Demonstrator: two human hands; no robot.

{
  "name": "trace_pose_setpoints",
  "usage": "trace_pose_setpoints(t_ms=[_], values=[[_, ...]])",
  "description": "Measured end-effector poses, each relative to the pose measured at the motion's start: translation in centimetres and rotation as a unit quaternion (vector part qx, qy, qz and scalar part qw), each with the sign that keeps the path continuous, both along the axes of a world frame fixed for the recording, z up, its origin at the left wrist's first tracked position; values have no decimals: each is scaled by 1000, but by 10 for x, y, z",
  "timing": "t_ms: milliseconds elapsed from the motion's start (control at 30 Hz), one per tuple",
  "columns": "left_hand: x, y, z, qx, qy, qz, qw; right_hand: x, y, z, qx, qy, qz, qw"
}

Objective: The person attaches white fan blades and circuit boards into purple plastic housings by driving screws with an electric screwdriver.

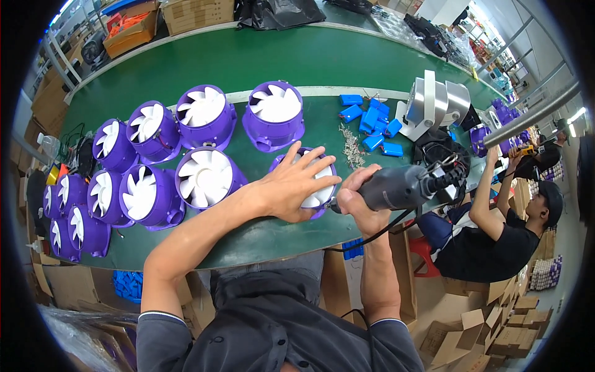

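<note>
My left hand spans the top of a purple fan with white blades, fingers spread across it and thumb on the near side, holding it against the bench. In my right hand is a dark grey electric screwdriver, its fingers closed round the front end. The driver lies almost level, its tip at the fan's right rim; the screw point is hidden. Just behind stands another purple fan. To the left of my forearm sits one more fan, with several others beyond it.
Blue battery packs and a pile of small screws lie right of the fan on the green bench. A silver cylindrical device stands behind the driver. A black cable hangs below it. At right sits a co-worker.
</note>
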State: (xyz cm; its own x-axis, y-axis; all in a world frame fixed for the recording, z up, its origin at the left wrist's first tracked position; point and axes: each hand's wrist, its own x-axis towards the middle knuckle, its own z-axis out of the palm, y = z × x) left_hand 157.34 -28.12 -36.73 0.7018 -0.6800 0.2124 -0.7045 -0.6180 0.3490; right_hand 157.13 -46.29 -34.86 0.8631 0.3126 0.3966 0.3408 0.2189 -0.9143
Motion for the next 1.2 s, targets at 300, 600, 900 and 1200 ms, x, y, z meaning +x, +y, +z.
trace_pose_setpoints(t_ms=[300,600,900,1200], values=[[-12,-12,-3,29,-27,123,992,-7,-11,8,62,0,71,996],[-4,21,42,167,112,-80,976,-8,-32,13,121,10,20,992],[-13,-1,22,82,102,86,988,3,-15,-1,119,6,29,992],[-13,2,20,56,89,74,992,8,-7,-2,133,16,45,990]])
